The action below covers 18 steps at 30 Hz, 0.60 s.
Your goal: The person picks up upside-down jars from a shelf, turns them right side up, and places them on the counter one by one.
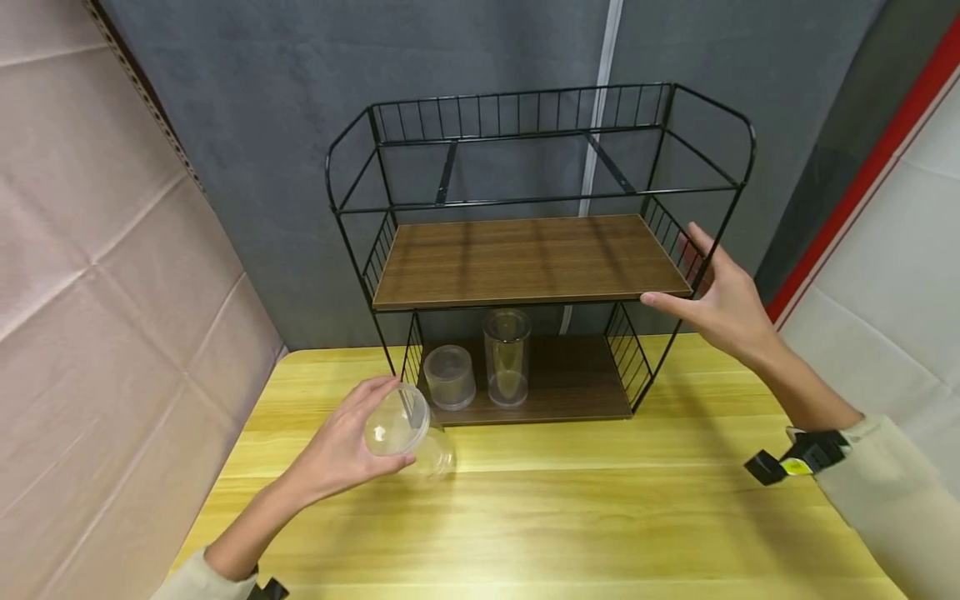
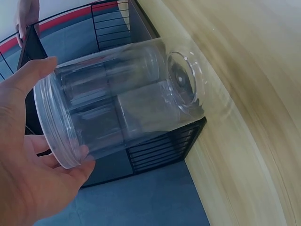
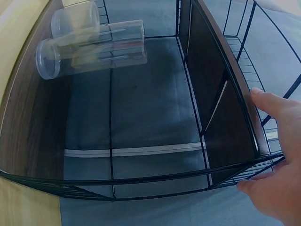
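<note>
My left hand (image 1: 337,454) grips a clear plastic jar (image 1: 433,454) around its lid end, thumb on one side and fingers on the other. In the left wrist view the jar (image 2: 117,101) is see-through, its base close over the wooden table. My right hand (image 1: 723,312) holds the right side of a black wire rack with brown boards. Its thumb lies on the front edge of the middle shelf (image 1: 532,260), fingers behind the side wires. On the bottom shelf (image 1: 573,387) a short clear jar (image 1: 450,379) stands left of a taller clear jar (image 1: 507,358).
The rack's top tier is a black wire frame (image 1: 517,137) with two crossbars and no board. Behind it hangs a grey cloth backdrop (image 1: 262,167). A pale padded wall (image 1: 112,333) borders the yellow wooden table (image 1: 562,517) on the left, a white panel with red trim (image 1: 862,200) on the right.
</note>
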Tool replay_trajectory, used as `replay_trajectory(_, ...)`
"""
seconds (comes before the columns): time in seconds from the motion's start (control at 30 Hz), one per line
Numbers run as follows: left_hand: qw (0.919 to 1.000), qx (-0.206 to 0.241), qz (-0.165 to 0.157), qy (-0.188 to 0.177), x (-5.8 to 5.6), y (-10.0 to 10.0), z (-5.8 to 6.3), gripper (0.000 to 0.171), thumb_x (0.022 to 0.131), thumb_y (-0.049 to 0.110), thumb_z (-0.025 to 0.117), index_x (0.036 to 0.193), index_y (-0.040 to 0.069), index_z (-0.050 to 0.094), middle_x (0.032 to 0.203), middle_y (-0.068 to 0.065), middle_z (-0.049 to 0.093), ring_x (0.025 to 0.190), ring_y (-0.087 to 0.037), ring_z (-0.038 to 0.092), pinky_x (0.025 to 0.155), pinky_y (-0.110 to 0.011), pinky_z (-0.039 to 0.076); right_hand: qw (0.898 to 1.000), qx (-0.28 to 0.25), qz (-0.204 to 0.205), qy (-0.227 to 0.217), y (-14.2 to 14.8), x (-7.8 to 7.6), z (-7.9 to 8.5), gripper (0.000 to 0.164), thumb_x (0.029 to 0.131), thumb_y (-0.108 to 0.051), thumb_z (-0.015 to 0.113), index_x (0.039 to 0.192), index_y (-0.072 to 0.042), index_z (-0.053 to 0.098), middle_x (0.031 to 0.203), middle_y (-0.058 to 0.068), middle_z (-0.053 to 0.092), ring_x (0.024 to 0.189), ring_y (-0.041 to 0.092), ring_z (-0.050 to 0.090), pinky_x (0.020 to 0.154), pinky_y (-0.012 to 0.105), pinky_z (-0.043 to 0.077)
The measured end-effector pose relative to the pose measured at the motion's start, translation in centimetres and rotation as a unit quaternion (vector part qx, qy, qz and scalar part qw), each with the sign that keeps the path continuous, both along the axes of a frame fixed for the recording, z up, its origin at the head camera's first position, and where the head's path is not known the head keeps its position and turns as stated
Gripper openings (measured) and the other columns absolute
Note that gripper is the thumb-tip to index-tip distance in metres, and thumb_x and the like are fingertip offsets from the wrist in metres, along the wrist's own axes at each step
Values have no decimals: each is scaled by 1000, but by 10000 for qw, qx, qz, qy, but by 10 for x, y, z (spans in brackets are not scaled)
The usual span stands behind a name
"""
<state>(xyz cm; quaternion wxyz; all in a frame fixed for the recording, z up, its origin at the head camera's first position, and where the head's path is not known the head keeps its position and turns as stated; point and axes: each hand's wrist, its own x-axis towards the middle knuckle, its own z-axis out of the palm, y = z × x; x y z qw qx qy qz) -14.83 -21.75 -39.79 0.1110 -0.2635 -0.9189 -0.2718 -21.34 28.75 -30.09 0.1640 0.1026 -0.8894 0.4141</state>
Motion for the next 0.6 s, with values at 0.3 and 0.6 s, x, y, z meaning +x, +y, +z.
replay_trajectory(0.3, 10000, -60, -35, 33, 0, -13, -1, 103, 68, 35, 98, 153, -1, 51, 151, -19, 54, 129, -42, 61, 100, -64, 56, 9995, -290, 97, -62, -3, -10, -2, 113, 89, -24, 89, 172, -21, 11, 169, 18, 35, 154, 40, 37, 125, 35, 35)
replay_trajectory(0.6, 9997, -255, -41, 17, -4, -22, -3, 103, 69, 34, 98, 152, -3, 50, 150, -19, 54, 126, -40, 63, 98, -62, 58, 9980, -568, 276, 69, -4, -14, -3, 111, 88, -15, 89, 171, -16, 15, 168, 16, 38, 154, 34, 40, 113, 7, 35)
